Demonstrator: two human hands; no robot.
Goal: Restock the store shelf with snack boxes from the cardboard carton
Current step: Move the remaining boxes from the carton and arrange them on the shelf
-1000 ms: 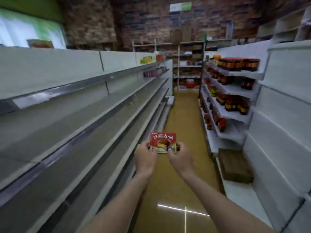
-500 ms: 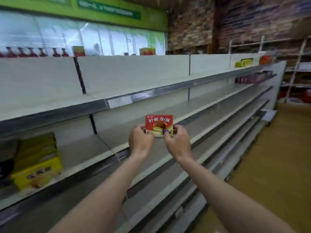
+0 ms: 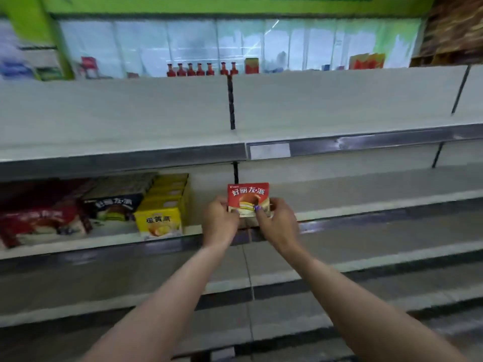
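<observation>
A red snack box (image 3: 247, 198) is pinched by left hand (image 3: 220, 222) and right hand (image 3: 277, 223) before the shelf (image 3: 366, 205); yellow boxes (image 3: 161, 212) are stacked just left.

Snack box (image 3: 248, 198): red face, white lettering, brown-and-cream cake picture; cream lower band.
Right hand (image 3: 278, 224): thumbnail painted purple.
Shelf (image 3: 366, 202): pale grey-white boards, dark grey front rails, black uprights.
Yellow boxes (image 3: 159, 220): bright yellow, dark lettering, golden cake picture.
Black box (image 3: 115, 205): black face, white lettering.
Red boxes (image 3: 39, 220): dark red with a pale lower part, blurred.
Bottles (image 3: 201, 69): 7, red with red caps.
Banner (image 3: 235, 5): bright green.
Brick wall (image 3: 454, 24): brown, mottled.
</observation>
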